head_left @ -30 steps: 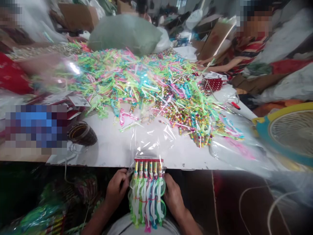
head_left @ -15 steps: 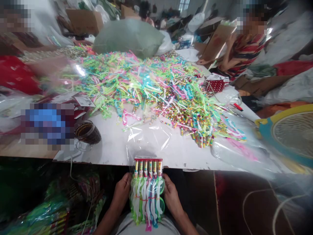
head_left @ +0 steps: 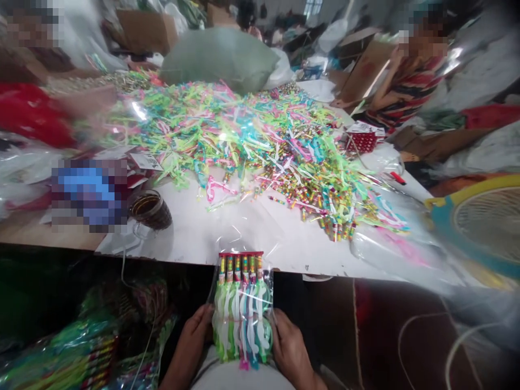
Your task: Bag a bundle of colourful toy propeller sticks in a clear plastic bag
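A clear plastic bag holds a row of several small colourful toys with green, white, pink and blue plastic handles and a red strip across the top. My left hand grips its left side and my right hand grips its right side, low against my lap, just below the white table's front edge. A loose clear plastic sheet lies on the table above the bag.
A big heap of the same colourful toys covers the table's middle and back. A dark ring-shaped roll sits near the front left. A fan stands at right. Another person sits at the far right corner. Filled bags lie lower left.
Both hands have slid down the bag's sides towards my lap, and the bag's top now rises to the table edge.
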Motion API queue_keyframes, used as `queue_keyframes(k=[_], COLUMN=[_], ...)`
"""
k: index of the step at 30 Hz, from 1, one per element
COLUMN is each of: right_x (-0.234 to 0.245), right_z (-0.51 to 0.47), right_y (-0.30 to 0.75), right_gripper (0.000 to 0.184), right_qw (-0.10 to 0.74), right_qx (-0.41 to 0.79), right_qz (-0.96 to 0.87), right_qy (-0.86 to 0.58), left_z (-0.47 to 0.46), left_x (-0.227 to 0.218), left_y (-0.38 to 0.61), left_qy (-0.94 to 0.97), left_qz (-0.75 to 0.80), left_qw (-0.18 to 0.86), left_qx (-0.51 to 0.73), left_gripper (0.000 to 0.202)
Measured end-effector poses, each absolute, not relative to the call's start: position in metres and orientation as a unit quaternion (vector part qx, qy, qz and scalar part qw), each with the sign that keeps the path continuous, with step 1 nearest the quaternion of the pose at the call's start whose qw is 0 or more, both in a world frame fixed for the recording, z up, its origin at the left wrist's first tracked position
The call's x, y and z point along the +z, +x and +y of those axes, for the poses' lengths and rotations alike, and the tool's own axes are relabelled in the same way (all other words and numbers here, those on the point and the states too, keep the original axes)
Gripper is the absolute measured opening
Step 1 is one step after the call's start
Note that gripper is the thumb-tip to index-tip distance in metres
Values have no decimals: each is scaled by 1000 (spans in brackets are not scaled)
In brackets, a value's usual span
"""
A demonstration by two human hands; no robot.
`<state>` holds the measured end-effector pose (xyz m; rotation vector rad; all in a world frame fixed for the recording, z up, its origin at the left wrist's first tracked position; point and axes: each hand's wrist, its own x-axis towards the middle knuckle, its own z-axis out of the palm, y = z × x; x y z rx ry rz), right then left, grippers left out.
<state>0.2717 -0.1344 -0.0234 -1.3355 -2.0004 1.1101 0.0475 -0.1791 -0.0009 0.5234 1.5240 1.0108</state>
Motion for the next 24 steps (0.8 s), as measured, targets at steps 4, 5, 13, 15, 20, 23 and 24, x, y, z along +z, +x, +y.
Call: queue_keyframes(k=[4,5,13,15,20,23,24], right_x=[4,13,75,83,98,112,116], right_z=[-111,-101,-10,6,42,61,66], right_y=[258,255,242,236,221,215,213], right_gripper=[24,24,25,26,31,33,32], right_qw=[299,307,364,373,396,403,405], right_qx=[393,377,238,240,166,112,95], right_qz=[-713,-718,-724,-716,-726,-735,-739], right_qy=[-499,-499,-536,-539,-537,-534,-530], left_z=[-160,-152,-83,-67,-25,-8,-5], left_x=[13,18,71,80,96,116,124], left_y=[52,51,35,33,27,22,22], left_qy=[229,240,511,553,571,598,609], left_qz=[643,650,770,775,779,770,763], left_qw=[563,547,248,138,35,-6,-19], left_qx=[466,470,289,273,256,225,214], left_gripper=[41,41,35,31,28,30,30])
